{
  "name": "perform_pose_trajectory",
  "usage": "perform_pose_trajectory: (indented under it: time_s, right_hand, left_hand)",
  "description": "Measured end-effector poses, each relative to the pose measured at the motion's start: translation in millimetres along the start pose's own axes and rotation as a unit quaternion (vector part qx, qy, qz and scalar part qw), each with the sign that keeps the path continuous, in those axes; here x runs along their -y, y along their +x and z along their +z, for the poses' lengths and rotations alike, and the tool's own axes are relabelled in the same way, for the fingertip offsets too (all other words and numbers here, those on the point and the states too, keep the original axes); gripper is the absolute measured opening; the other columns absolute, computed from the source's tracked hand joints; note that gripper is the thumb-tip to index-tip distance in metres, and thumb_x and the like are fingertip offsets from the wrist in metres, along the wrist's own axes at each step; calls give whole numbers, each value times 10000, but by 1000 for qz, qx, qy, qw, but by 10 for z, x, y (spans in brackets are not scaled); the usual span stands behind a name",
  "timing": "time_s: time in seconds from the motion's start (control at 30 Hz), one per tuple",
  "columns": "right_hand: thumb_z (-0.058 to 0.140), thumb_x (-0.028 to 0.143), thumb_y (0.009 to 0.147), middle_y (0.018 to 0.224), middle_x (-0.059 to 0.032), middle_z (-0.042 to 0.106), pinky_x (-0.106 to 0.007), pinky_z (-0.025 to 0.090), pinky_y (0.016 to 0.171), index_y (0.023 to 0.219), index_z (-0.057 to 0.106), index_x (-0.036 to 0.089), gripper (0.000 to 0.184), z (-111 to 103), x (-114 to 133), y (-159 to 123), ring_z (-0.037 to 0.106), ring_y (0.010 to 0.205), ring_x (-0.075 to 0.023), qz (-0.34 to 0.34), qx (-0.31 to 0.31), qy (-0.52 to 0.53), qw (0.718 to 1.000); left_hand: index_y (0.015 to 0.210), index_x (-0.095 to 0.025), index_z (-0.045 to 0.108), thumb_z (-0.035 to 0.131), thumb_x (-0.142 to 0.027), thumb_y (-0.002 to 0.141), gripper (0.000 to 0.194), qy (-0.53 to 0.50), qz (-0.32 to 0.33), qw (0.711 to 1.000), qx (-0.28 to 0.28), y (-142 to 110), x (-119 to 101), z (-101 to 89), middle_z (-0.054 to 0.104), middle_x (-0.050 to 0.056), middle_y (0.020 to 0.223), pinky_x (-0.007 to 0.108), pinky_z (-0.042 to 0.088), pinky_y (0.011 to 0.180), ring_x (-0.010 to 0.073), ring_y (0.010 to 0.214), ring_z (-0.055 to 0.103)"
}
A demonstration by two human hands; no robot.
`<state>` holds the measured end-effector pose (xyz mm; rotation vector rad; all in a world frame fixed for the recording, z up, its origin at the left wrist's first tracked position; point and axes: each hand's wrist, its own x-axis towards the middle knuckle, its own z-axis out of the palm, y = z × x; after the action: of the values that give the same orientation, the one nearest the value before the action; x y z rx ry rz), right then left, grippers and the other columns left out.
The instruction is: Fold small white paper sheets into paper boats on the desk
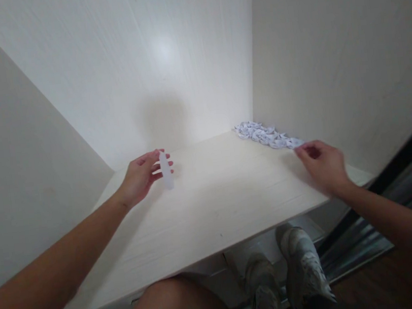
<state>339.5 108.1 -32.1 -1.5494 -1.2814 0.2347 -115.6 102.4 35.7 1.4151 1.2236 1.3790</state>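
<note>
A thin, whitish, see-through strip (166, 171) hangs upright from my left hand (143, 174), its top edge pinched between thumb and fingers. The other fingers of that hand show spread behind it. On the right, my right hand (322, 163) is closed in a pinch at the near end of a row of small crumpled or folded white pieces (263, 135). Its fingertips touch or nearly touch the last piece; whether they grip it I cannot make out.
The pale wooden tabletop (212, 213) is boxed in by a white back panel (181, 68) and grey side walls (328, 51). My knee (167, 303) is under the front edge. Two shoes (299, 253) rest below, beside a dark-framed striped surface (379, 234) at right.
</note>
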Motion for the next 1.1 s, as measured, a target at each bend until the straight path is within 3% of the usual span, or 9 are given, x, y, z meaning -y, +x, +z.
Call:
perform_pose_trajectory:
  time_s: [0.1, 0.17, 0.23, 0.3, 0.47, 0.57, 0.73, 0.87, 1.1]
  right_hand:
    - [681, 510, 838, 849, -61, 727, -372, 561, 744, 863, 691, 208, 304, 310, 362, -390, 675, 762, -215, -50, 145, 77, 985]
    - [721, 590, 813, 941, -53, 745, -363, 598, 707, 934, 690, 234, 377, 528, 555, -609, 714, 802, -213, -65, 222, 128, 964]
    - [820, 572, 749, 1184, -91, 705, -415, 620, 785, 1060, 645, 249, 481, 699, 666, -746, 727, 989, -255, -44, 312, 248, 916]
    - [901, 550, 660, 1283, -105, 653, -447, 628, 781, 1102, 608, 269, 600, 807, 704, -802, 699, 1092, -298, -12, 353, 290, 890]
    - [927, 474, 644, 1384, -99, 579, -537, 607, 938, 1103, 555, 280, 621, 932, 697, -746, 698, 1103, -295, 43, 379, 338, 860]
    - [926, 412, 649, 1271, -69, 646, -550, 582, 1009, 1093, 532, 282, 608, 975, 736, -716, 712, 1072, -268, 41, 406, 374, 833]
    - [908, 382, 685, 1194, -46, 689, -557, 584, 977, 1108, 538, 299, 568, 957, 796, -738, 725, 982, -246, 13, 419, 362, 833]
    - [909, 354, 685, 1190, -50, 710, -529, 590, 968, 1107, 548, 282, 560, 922, 780, -732, 734, 1027, -260, 25, 425, 385, 819]
    - [930, 340, 672, 1204, -38, 726, -473, 582, 995, 1099, 594, 268, 548, 901, 728, -688, 732, 1008, -217, 66, 423, 423, 798]
  left_hand:
    - [1060, -171, 705, 769, -549, 836, 444, -141, -32, 989, 28, -96, 58, 718, 733, 129, 1127, 437, 650, 821, 249, 943, 747]
    - [1026, -178, 696, 805, -558, 798, 456, -182, -50, 981, 34, -135, 164, 1085, 727, 129, 1096, 437, 649, 805, 256, 945, 741]
    - [1003, -187, 693, 816, -564, 782, 454, -192, -52, 980, 17, -150, 291, 1326, 717, 131, 1116, 430, 645, 799, 254, 953, 735]
    - [1005, -197, 706, 825, -556, 773, 444, -176, -50, 983, 0, -156, 405, 1449, 712, 133, 1140, 415, 641, 785, 258, 977, 732]
    - [1059, -203, 756, 846, -569, 744, 491, -115, -23, 993, 0, -202, 530, 1484, 732, 131, 1151, 390, 640, 743, 293, 1033, 731]
    - [1052, -203, 770, 851, -564, 743, 482, -112, -1, 994, 4, -239, 529, 1479, 752, 114, 1108, 392, 651, 739, 275, 966, 746]
    - [1030, -212, 777, 847, -569, 750, 458, -114, 6, 993, 20, -273, 503, 1491, 768, 106, 1084, 399, 658, 750, 269, 944, 750]
    - [1040, -207, 773, 845, -576, 747, 476, -124, 7, 992, 26, -281, 497, 1486, 767, 107, 1095, 401, 657, 753, 272, 947, 753]
    - [1178, -214, 750, 919, -378, 713, 521, -138, 25, 987, 84, -274, 548, 1425, 723, 113, 1262, 393, 632, 834, 267, 1028, 740]
